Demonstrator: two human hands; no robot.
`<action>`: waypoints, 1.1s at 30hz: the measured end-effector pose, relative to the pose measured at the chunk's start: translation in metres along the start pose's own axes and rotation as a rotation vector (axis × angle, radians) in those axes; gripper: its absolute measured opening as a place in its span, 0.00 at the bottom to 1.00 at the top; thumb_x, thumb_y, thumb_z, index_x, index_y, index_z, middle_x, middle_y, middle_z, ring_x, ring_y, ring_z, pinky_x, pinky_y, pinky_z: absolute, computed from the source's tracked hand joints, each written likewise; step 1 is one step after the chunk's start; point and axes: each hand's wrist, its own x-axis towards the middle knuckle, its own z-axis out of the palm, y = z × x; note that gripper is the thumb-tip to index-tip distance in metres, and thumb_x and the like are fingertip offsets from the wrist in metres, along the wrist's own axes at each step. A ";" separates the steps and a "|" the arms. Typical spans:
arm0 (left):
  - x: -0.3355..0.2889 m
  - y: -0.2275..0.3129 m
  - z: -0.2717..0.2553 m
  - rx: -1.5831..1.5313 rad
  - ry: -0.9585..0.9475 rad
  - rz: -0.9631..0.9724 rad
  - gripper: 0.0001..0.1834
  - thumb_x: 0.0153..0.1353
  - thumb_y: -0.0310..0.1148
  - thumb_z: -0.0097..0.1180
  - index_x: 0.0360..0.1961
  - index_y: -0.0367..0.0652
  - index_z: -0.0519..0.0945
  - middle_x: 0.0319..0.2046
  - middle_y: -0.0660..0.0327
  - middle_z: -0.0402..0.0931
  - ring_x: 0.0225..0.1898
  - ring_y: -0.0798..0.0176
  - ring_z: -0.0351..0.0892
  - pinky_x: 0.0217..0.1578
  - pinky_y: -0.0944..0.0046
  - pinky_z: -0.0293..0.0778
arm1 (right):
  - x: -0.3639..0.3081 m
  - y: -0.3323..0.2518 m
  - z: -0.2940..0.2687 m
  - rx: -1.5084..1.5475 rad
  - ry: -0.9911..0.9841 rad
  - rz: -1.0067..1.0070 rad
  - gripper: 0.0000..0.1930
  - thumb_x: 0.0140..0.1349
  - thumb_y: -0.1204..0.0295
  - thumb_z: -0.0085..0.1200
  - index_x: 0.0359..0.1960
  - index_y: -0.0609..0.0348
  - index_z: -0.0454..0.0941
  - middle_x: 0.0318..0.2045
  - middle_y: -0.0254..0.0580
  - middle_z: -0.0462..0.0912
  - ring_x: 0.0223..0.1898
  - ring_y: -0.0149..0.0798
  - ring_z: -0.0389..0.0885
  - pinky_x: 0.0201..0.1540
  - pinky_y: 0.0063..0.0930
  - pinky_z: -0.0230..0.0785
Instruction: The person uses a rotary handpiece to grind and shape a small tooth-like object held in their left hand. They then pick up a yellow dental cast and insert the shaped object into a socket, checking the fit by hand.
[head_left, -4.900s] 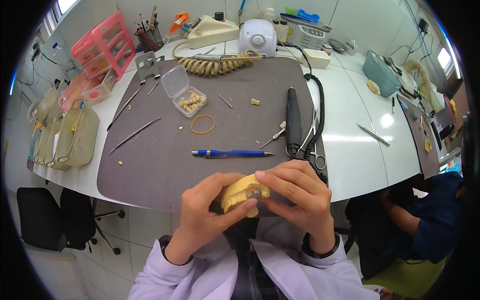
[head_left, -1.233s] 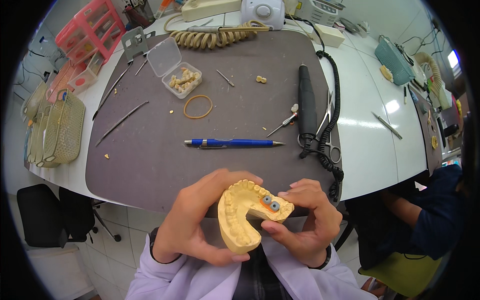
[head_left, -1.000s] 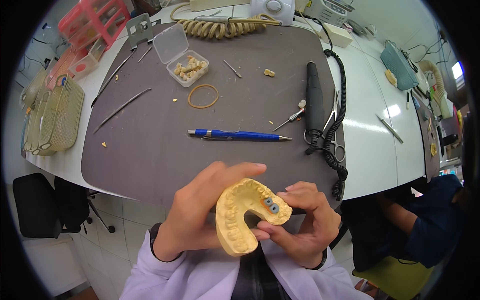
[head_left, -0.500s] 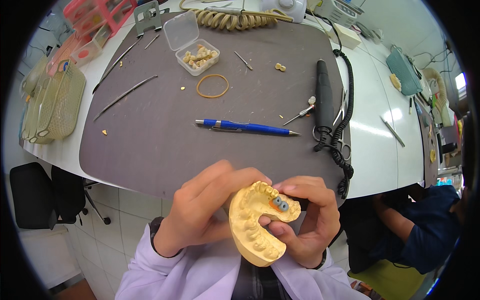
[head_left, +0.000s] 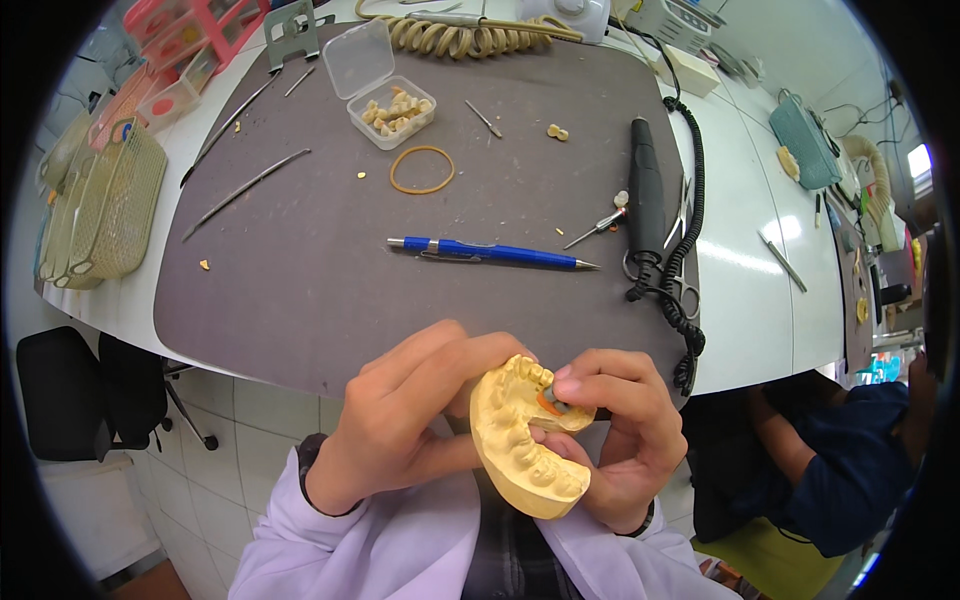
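Note:
A yellow plaster dental model (head_left: pixel 505 447), shaped like a horseshoe with a row of teeth, is held in front of my body. My left hand (head_left: pixel 410 405) grips its left and far side, with fingers curled behind it. My right hand (head_left: pixel 630 430) wraps around the other arm of the model. Its index finger and thumb lie at the grey abutments (head_left: pixel 560 398), partly covering them. An orange gum-like patch (head_left: pixel 548 403) shows beside the abutments.
On the grey mat (head_left: pixel 300 310) lie a blue mechanical pencil (head_left: pixel 490 252), a rubber band (head_left: pixel 422 170), an open box of teeth (head_left: pixel 395 118), a metal carver (head_left: pixel 245 195) and a black handpiece (head_left: pixel 646 190) with coiled cord. A seated person (head_left: pixel 850 460) is at the right.
My right fingers have moved onto the grey abutments, which were uncovered before. The dental model has shifted slightly right and tilted in my hands.

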 end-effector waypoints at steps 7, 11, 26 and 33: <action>-0.001 0.002 0.001 0.012 0.011 -0.025 0.25 0.45 0.44 0.72 0.35 0.36 0.77 0.29 0.60 0.81 0.20 0.69 0.69 0.19 0.71 0.64 | 0.001 0.000 -0.001 0.019 -0.018 0.001 0.19 0.44 0.80 0.68 0.41 0.63 0.79 0.38 0.48 0.81 0.38 0.40 0.81 0.39 0.28 0.74; 0.002 0.005 0.001 -0.038 0.028 -0.031 0.22 0.41 0.34 0.72 0.38 0.36 0.79 0.28 0.63 0.77 0.19 0.72 0.69 0.20 0.73 0.66 | 0.001 -0.001 0.001 0.040 0.022 0.031 0.19 0.44 0.80 0.68 0.41 0.64 0.79 0.38 0.48 0.81 0.38 0.40 0.81 0.39 0.27 0.73; 0.004 0.011 -0.002 -0.034 -0.023 -0.111 0.23 0.44 0.28 0.71 0.43 0.39 0.80 0.30 0.62 0.77 0.25 0.69 0.75 0.25 0.71 0.71 | 0.002 0.001 -0.004 0.027 -0.031 0.037 0.25 0.44 0.75 0.71 0.44 0.67 0.75 0.41 0.51 0.77 0.44 0.39 0.77 0.46 0.28 0.70; 0.007 0.013 0.003 -0.086 -0.011 -0.044 0.27 0.51 0.26 0.67 0.53 0.40 0.73 0.40 0.57 0.77 0.34 0.61 0.76 0.34 0.67 0.73 | 0.004 -0.001 -0.010 0.097 0.031 -0.017 0.23 0.47 0.79 0.67 0.47 0.65 0.76 0.45 0.52 0.80 0.46 0.43 0.81 0.47 0.29 0.73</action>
